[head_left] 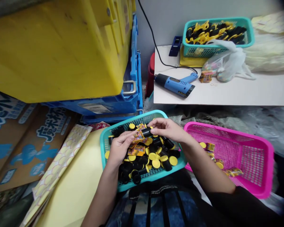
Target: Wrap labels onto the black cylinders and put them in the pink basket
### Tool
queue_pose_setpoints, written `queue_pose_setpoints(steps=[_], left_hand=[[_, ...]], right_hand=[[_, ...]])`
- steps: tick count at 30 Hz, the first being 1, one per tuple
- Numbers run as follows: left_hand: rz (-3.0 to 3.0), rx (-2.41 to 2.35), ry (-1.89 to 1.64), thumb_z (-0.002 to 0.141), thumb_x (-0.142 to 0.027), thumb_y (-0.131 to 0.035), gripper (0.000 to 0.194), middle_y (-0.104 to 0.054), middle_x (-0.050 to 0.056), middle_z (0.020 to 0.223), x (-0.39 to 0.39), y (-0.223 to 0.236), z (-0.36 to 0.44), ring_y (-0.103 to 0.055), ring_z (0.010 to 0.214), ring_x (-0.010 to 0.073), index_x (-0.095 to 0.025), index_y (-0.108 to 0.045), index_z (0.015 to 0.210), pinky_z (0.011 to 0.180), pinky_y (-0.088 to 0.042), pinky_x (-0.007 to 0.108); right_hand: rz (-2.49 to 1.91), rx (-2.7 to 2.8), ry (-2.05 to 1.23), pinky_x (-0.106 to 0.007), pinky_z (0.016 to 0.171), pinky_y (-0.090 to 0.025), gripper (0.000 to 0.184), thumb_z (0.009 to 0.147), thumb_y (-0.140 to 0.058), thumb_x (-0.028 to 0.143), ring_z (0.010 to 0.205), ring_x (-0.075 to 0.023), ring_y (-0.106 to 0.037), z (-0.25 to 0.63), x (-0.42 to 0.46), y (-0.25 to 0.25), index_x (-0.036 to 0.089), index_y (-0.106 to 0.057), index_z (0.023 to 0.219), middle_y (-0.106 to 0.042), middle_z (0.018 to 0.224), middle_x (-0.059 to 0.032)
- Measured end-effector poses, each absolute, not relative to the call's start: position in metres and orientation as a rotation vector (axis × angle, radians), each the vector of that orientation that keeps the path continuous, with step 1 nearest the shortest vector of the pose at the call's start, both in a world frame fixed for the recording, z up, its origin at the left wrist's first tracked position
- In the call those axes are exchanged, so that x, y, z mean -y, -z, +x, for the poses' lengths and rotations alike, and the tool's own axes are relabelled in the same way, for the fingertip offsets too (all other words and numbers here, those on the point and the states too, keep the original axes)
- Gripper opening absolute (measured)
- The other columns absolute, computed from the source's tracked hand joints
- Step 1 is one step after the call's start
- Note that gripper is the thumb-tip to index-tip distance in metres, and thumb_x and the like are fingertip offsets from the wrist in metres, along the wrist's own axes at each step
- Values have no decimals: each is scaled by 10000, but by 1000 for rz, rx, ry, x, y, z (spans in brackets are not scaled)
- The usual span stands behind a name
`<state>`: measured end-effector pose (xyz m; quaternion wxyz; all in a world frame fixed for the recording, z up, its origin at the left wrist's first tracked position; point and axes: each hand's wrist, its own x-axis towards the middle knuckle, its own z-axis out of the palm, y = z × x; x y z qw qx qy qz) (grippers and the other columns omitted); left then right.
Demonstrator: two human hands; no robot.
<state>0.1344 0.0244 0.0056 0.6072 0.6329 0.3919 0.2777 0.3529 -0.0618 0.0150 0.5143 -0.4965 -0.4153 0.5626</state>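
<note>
My left hand pinches an orange printed plastic sleeve. Between the fingers of my right hand is a small black canister with a yellow lid, its end meeting the sleeve; how far it sits inside, I cannot tell. Both hands are above a teal basket on my lap, filled with loose black canisters with yellow caps. More flat orange sleeves lie on top of them, below my left hand.
Right of my lap is a pink basket holding several wrapped canisters. A blue heat gun, a plastic bag and another teal basket rest on the white table. Yellow and blue crates stack at left.
</note>
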Motion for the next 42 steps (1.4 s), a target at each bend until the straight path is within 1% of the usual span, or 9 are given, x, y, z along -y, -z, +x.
queue_pose_setpoints(steps=[4,9,14,20,27,30,33,38,42], left_hand=[[1487,-906,-570,753,-449,-711,327,-720,65,1086,-24,-14,138,-650,1035,244,-218,-761,979,930,-520,352],[1250,-899,-504,677,-387,-792,433,-741,58,1018,-16,-20,142,-699,834,192,-220,-721,1070,764,-586,307],[1164,-866,-587,649,-321,-815,372,-731,58,1018,-5,-19,146,-693,799,170,-193,-719,985,717,-595,285],[1122,-798,-612,669,-286,-805,327,-709,79,1121,0,-21,152,-692,890,201,-188,-722,970,749,-591,290],[1095,-809,-634,643,-271,-824,337,-731,41,946,2,-16,148,-677,719,131,-176,-704,943,679,-582,241],[1140,-774,-650,615,-235,-835,343,-721,17,914,5,-20,150,-655,657,105,-184,-700,926,632,-573,220],[1197,-794,-661,608,-203,-827,315,-728,17,909,6,-25,153,-666,693,110,-183,-709,900,647,-566,206],[1262,-821,-654,612,-198,-810,305,-738,47,987,4,-27,152,-691,841,161,-177,-712,899,720,-562,227],[1311,-823,-638,628,-207,-796,306,-731,49,1014,5,-24,152,-683,909,175,-179,-704,919,781,-552,246]], right_hand=[[-1238,1072,-1271,-255,711,-486,408,730,-736,394,726,-110,-587,345,62,-9,142,-626,1031,-635,798,-19],[-1265,1066,-1097,-287,771,-493,416,681,-783,379,762,-131,-596,324,62,-4,160,-653,1011,-646,858,-32],[-960,762,-1310,-261,795,-489,312,820,-670,420,879,-125,-595,304,65,4,221,-660,1061,-623,1056,-40],[-651,482,-1510,-235,704,-494,339,834,-645,470,708,-99,-558,286,63,12,159,-671,964,-627,883,-55],[-721,539,-1429,-256,705,-494,330,786,-705,456,669,-100,-568,285,63,18,146,-632,872,-616,800,-24],[-741,501,-1440,-251,717,-483,382,747,-735,478,729,-113,-589,284,65,16,164,-640,942,-629,867,-33],[-716,437,-1449,-255,771,-474,453,718,-750,506,814,-127,-593,281,66,14,193,-643,1027,-627,939,-38],[-725,483,-1374,-275,830,-466,385,758,-710,514,876,-148,-594,274,66,22,192,-646,958,-612,956,-43],[-755,570,-1347,-298,890,-456,352,818,-658,492,954,-158,-588,277,67,31,203,-627,1016,-595,1039,-47]])
